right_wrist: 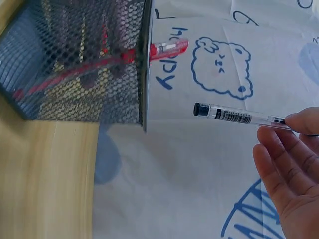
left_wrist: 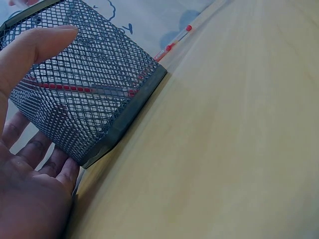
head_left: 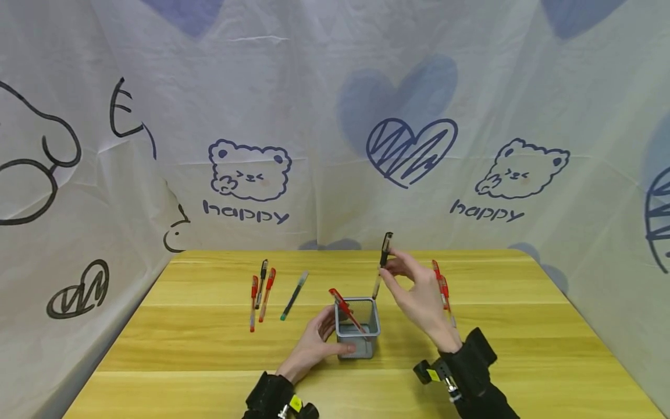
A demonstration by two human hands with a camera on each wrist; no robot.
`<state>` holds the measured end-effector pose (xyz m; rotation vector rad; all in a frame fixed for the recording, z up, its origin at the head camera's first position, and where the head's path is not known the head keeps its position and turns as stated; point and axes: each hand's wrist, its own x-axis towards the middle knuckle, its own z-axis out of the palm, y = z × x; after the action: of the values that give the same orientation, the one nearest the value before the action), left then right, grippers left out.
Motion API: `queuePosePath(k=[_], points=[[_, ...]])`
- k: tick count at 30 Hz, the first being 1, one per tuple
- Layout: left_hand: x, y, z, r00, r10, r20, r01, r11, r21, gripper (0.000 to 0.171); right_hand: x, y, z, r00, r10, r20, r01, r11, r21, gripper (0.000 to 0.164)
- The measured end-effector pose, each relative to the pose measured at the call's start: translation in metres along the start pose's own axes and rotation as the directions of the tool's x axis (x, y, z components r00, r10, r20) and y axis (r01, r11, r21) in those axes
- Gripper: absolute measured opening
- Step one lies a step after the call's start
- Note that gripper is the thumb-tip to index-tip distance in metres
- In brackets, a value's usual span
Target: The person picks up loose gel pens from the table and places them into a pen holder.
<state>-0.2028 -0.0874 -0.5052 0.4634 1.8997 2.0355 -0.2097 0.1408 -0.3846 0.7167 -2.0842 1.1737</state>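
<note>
A square metal mesh pen holder [head_left: 358, 348] stands on the wooden table, with one red pen [head_left: 346, 310] leaning inside and its cap above the rim. My left hand [head_left: 320, 343] grips the holder from the left, thumb [left_wrist: 47, 44] along the near mesh side and fingers on the far side. Between thumb and fingers my right hand [head_left: 417, 289] pinches a clear pen with a black cap [head_left: 386, 249]. That pen is held nearly upright, cap end up, its lower end near the holder's back right corner. In the right wrist view, the pen [right_wrist: 234, 115] is apart from the mesh wall.
Left of the holder lie two red pens [head_left: 253, 302], [head_left: 267, 294], a black pen [head_left: 261, 284] and a green-tipped pen [head_left: 294, 295]. More red pens [head_left: 444, 288] lie behind the right hand. A printed white cloth [head_left: 335, 174] hangs behind the table.
</note>
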Motion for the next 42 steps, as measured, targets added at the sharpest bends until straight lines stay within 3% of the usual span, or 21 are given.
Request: queuePosePath(k=[6, 12, 23, 25, 29, 32, 34, 38, 40, 42], points=[[-0.001, 0.001, 0.000, 1.000, -0.010, -0.001, 0.010, 1.000, -0.003, 0.086, 0.003, -0.003, 0.011, 0.996, -0.077, 0.038, 0.078, 0.997, -0.013, 0.039], [0.000, -0.001, 0.000, 1.000, -0.001, 0.005, 0.001, 1.000, 0.008, 0.086, -0.001, -0.001, 0.019, 0.983, -0.130, 0.126, 0.136, 0.989, -0.048, 0.040], [-0.001, 0.001, 0.001, 1.000, -0.014, 0.001, 0.014, 1.000, 0.009, 0.084, -0.007, -0.002, 0.021, 0.951, -0.016, 0.310, 0.060, 0.989, -0.133, 0.034], [0.000, 0.000, 0.001, 1.000, -0.008, 0.003, 0.008, 1.000, 0.009, 0.084, -0.010, 0.002, 0.020, 0.958, 0.006, 0.287, 0.040, 0.987, -0.155, 0.031], [0.001, 0.000, 0.002, 1.000, -0.004, -0.002, 0.004, 1.000, 0.013, 0.090, -0.020, 0.017, 0.011, 0.987, 0.032, 0.160, 0.001, 0.980, -0.198, 0.024], [0.001, 0.000, 0.002, 1.000, -0.009, -0.007, 0.009, 1.000, 0.013, 0.094, -0.030, 0.041, 0.000, 0.992, 0.072, 0.101, -0.050, 0.977, -0.208, 0.020], [0.001, 0.000, 0.002, 1.000, -0.011, -0.010, 0.011, 1.000, 0.008, 0.095, -0.040, 0.060, -0.008, 0.988, 0.111, 0.103, -0.087, 0.973, -0.214, 0.021], [0.000, 0.000, 0.002, 1.000, 0.000, -0.012, 0.000, 1.000, 0.008, 0.092, -0.051, 0.081, -0.023, 0.948, 0.268, 0.170, -0.211, 0.932, -0.294, 0.024], [0.000, 0.000, 0.002, 1.000, 0.005, -0.015, -0.005, 1.000, 0.009, 0.091, -0.053, 0.081, -0.030, 0.899, 0.372, 0.230, -0.278, 0.892, -0.355, 0.030], [-0.001, 0.000, 0.002, 1.000, 0.006, -0.015, -0.006, 1.000, 0.011, 0.092, -0.052, 0.074, -0.036, 0.836, 0.469, 0.285, -0.334, 0.847, -0.414, 0.038]])
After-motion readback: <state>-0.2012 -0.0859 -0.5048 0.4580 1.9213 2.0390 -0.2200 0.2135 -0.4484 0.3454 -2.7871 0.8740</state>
